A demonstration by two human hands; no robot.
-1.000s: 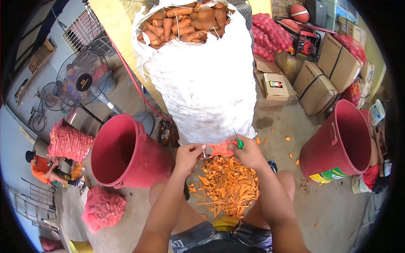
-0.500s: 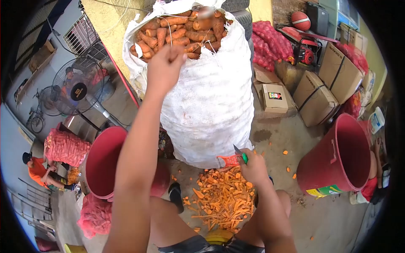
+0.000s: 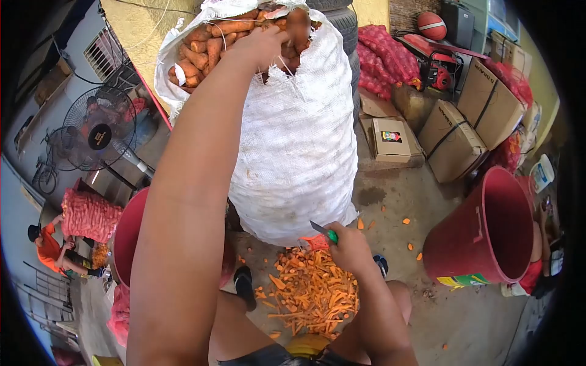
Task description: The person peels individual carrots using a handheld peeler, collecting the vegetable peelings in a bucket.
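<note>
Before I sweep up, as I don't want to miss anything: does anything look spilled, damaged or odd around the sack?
Yes: carrot trimmings lie heaped loose on the floor, which looks like a spill, with a few orange scraps scattered to the right. The white sack looks damaged: its rim is ragged.

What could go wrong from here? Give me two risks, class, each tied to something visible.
1. The knife in the right grip has its blade bare, so the left grip, up at the sack, might get nicked if it comes down close.
2. Loose carrot scraps lie on the floor near a foot and could be slippery underfoot.
</note>
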